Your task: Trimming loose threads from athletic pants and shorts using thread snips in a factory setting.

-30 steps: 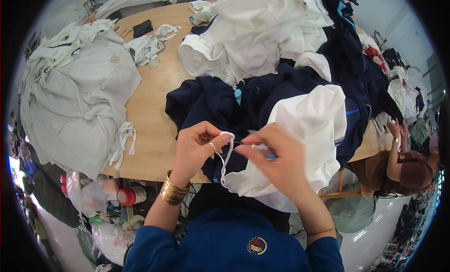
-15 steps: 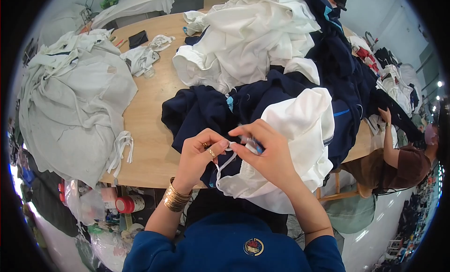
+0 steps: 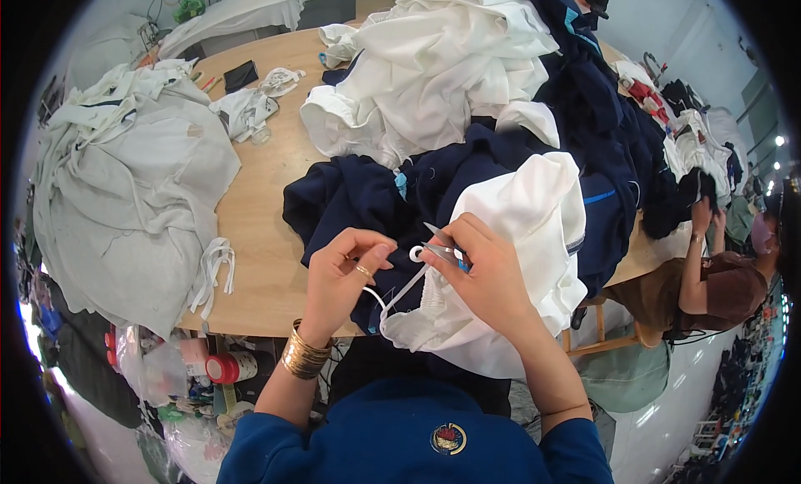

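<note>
Our left hand pinches a white drawstring between thumb and fingers — our right hand grips a small thread snip closed against it, just above the white garment bunched at the wooden table edge — navy clothes lie beyond, grey-white fabric piled left

White drawstring — looped, taut — on white garment
</note>
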Demonstrator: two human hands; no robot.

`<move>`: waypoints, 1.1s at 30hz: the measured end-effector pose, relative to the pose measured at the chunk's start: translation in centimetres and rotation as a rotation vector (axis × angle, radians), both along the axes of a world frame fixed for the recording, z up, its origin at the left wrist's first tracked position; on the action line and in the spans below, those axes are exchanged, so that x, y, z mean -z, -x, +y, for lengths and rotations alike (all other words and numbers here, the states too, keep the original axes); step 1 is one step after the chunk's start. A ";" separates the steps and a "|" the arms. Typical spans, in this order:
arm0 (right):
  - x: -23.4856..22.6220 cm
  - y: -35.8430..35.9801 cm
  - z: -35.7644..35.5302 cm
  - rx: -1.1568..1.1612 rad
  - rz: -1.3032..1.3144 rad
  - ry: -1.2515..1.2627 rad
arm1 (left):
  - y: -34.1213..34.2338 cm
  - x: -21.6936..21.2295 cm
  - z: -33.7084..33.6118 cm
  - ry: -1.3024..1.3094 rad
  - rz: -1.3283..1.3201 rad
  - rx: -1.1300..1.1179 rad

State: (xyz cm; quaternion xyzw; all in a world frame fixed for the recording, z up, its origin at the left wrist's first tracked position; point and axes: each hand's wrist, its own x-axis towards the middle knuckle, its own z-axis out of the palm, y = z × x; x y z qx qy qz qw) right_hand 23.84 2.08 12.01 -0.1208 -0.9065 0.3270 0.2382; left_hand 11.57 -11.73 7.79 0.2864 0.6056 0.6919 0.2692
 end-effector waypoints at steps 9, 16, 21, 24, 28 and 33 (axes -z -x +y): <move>2.2 -0.3 0.1 0.022 0.050 0.057 | -0.1 1.2 1.5 0.016 0.184 0.163; 3.0 0.0 -0.7 -0.039 0.272 0.013 | -0.4 2.0 0.1 -0.085 -0.080 0.151; 2.1 -1.7 -0.2 -0.143 0.231 -0.202 | -1.2 1.2 0.7 -0.100 -0.041 0.215; 2.2 -1.8 -0.2 -0.106 0.255 -0.313 | -0.9 1.0 0.6 -0.057 -0.061 0.267; 2.5 -1.5 -0.2 -0.074 0.284 -0.356 | 1.2 3.6 0.0 -0.222 -0.191 0.278; 1.9 -1.9 -0.3 -0.027 0.414 -0.037 | 1.6 1.3 -0.4 -0.038 -0.005 0.346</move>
